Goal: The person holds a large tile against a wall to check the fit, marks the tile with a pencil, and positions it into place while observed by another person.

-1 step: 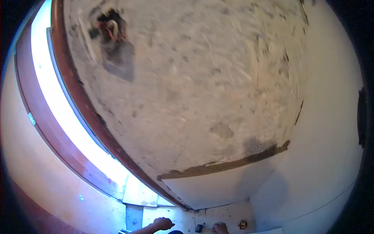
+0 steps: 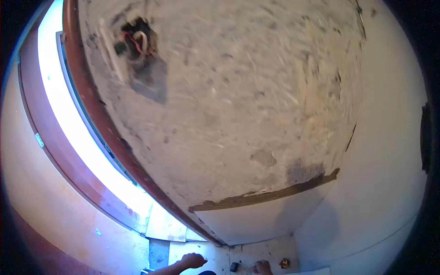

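Note:
At the lower edge, my left hand (image 2: 194,260) is held over the pale floor, its fingers curled together and nothing seen in them. Farther right, my right hand (image 2: 262,266) is small and partly cut off by the picture's edge; its fingers cannot be made out clearly. A small black block-like object (image 2: 234,266) lies on the floor between the hands, closer to the right one. Just right of my right hand sits a round yellow-and-black object (image 2: 284,263), like a tape measure. Neither hand touches the wall.
A rough, bare plaster wall (image 2: 220,119) rises ahead, with a wire-filled hole (image 2: 139,42) at upper left. White tile (image 2: 261,222) covers its foot below a brown mortar strip (image 2: 266,195). A reddish door frame (image 2: 98,114) stands left; a smooth pale wall (image 2: 385,151), right.
The view has shifted slightly, so the wall hole sits a little lower and farther right. Both hands stay in nearly the same place over the floor.

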A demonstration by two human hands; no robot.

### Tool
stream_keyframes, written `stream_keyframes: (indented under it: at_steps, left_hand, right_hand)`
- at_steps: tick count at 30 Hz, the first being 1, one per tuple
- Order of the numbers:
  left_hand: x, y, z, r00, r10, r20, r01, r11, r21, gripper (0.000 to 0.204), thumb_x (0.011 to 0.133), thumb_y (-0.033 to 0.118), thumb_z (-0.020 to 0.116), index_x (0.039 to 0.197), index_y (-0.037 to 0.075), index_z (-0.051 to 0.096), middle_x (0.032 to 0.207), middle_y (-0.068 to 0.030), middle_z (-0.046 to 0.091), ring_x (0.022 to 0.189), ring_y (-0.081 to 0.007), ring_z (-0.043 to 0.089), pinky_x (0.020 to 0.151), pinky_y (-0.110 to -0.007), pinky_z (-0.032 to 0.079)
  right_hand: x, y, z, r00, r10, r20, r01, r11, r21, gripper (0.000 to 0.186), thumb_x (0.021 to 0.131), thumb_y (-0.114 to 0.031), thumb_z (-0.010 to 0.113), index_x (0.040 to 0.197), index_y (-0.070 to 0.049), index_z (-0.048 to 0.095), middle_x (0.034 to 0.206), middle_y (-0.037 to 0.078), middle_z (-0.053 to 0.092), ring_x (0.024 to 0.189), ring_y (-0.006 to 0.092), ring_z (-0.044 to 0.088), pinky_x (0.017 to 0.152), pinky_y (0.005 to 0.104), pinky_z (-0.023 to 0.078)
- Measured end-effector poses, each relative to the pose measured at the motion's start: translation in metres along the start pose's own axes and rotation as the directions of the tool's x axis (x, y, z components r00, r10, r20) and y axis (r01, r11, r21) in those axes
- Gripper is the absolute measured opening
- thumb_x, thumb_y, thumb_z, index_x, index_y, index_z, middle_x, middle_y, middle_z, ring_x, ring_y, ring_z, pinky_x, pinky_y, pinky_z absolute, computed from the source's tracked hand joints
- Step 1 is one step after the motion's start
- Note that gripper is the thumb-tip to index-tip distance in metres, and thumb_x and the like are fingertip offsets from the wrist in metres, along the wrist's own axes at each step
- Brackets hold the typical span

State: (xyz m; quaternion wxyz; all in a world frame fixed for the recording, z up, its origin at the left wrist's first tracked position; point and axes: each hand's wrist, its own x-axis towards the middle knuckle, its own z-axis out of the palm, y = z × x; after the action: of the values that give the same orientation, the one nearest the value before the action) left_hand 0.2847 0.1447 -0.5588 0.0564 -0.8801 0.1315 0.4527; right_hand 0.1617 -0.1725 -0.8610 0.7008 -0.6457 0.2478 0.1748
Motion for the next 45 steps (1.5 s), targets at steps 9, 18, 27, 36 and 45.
stream_keyframes:
  at_steps: [9, 18, 27, 36, 45]
  left_hand:
    - [-0.216, 0.037, -0.234, 0.774, 0.525, -0.356, -0.308, -0.179, -0.934, 0.061, 0.103, 0.052, 0.038, 0.146, 0.009, 0.04, 0.144, -0.0097, 0.051, 0.123, -0.0249, 0.055, 0.093, -0.04, 0.047]
    - [-0.258, 0.003, -0.363, 0.678, 0.5, -0.538, -0.064, -0.69, -0.721, 0.043, 0.099, 0.012, 0.043, 0.133, -0.014, 0.039, 0.133, -0.0281, 0.054, 0.116, -0.0305, 0.06, 0.087, -0.03, 0.057]
    - [-0.284, 0.004, -0.368, 0.793, 0.308, -0.526, -0.092, -0.792, -0.603, 0.017, 0.094, 0.006, 0.05, 0.102, -0.009, 0.052, 0.119, -0.0268, 0.061, 0.091, -0.0208, 0.064, 0.071, -0.025, 0.055]
    - [-0.287, -0.023, -0.373, 0.779, 0.36, -0.513, 0.095, -0.877, -0.472, 0.033, 0.092, 0.002, 0.049, 0.12, -0.006, 0.035, 0.134, -0.0249, 0.045, 0.1, -0.0273, 0.063, 0.06, -0.022, 0.055]
    - [-0.287, -0.01, -0.381, 0.78, 0.288, -0.556, -0.06, -0.85, -0.524, 0.013, 0.092, 0.003, 0.051, 0.102, 0.0, 0.043, 0.11, -0.0137, 0.055, 0.113, -0.0298, 0.062, 0.055, -0.022, 0.054]
  right_hand:
    - [-0.206, -0.081, -0.11, 0.901, 0.185, -0.393, -0.066, 0.953, 0.295, 0.022, 0.092, -0.021, 0.053, 0.092, 0.0, 0.059, 0.079, 0.017, 0.068, 0.059, 0.0326, 0.069, 0.049, 0.0449, 0.06]
    - [-0.377, -0.13, -0.031, 0.711, 0.584, -0.391, -0.192, 0.696, 0.691, 0.024, 0.09, -0.016, 0.053, 0.107, 0.001, 0.053, 0.091, 0.019, 0.064, 0.077, 0.0362, 0.067, 0.064, 0.0499, 0.061]
    - [-0.427, -0.158, 0.012, 0.66, 0.624, -0.419, -0.299, 0.729, 0.616, 0.03, 0.091, -0.021, 0.056, 0.111, 0.002, 0.055, 0.09, 0.018, 0.062, 0.076, 0.0341, 0.066, 0.064, 0.0469, 0.059]
    - [-0.427, -0.173, 0.013, 0.743, 0.479, -0.467, -0.193, 0.822, 0.536, 0.033, 0.094, -0.03, 0.054, 0.106, 0.0, 0.057, 0.092, 0.019, 0.064, 0.073, 0.0337, 0.067, 0.062, 0.044, 0.06]
    - [-0.44, -0.16, 0.025, 0.734, 0.493, -0.467, -0.124, 0.773, 0.622, 0.027, 0.091, -0.019, 0.057, 0.106, 0.003, 0.056, 0.089, 0.021, 0.066, 0.064, 0.0342, 0.068, 0.056, 0.0449, 0.061]
